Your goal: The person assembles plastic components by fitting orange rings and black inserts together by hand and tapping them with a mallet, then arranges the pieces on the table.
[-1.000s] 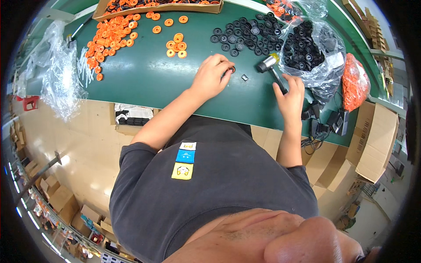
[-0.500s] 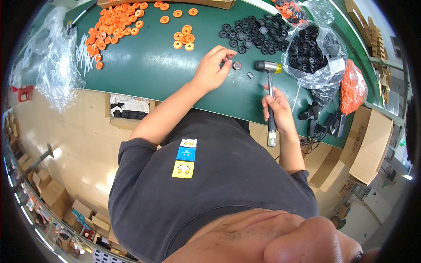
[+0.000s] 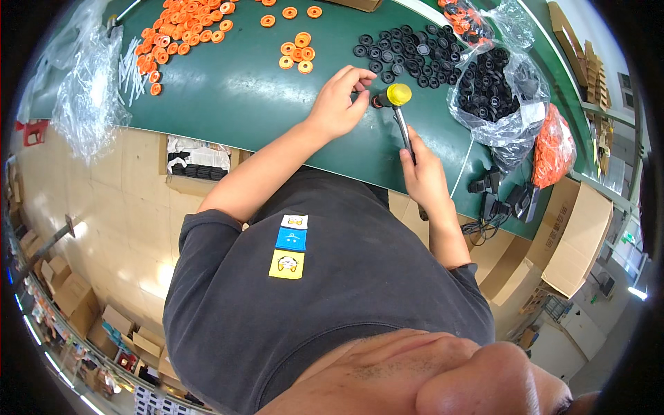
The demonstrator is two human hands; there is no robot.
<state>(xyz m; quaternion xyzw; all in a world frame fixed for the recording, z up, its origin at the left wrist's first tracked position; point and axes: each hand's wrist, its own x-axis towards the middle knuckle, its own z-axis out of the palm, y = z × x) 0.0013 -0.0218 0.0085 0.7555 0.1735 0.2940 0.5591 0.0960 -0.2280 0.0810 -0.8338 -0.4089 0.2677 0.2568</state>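
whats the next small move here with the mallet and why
Probably a short lift and light tap straight down. The right hand grips the handle of the yellow-headed mallet, whose head sits right at the small black part that the left hand pinches on the green table. Fingers are close, so a gentle stroke seems wise.

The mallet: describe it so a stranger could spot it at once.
Start at the green table, then look near its front edge, where the person's two hands work. The right hand grips a thin dark handle that runs up to the mallet, its head beside the left hand. Its round yellow face sets it apart from the black rings and orange rings around it.
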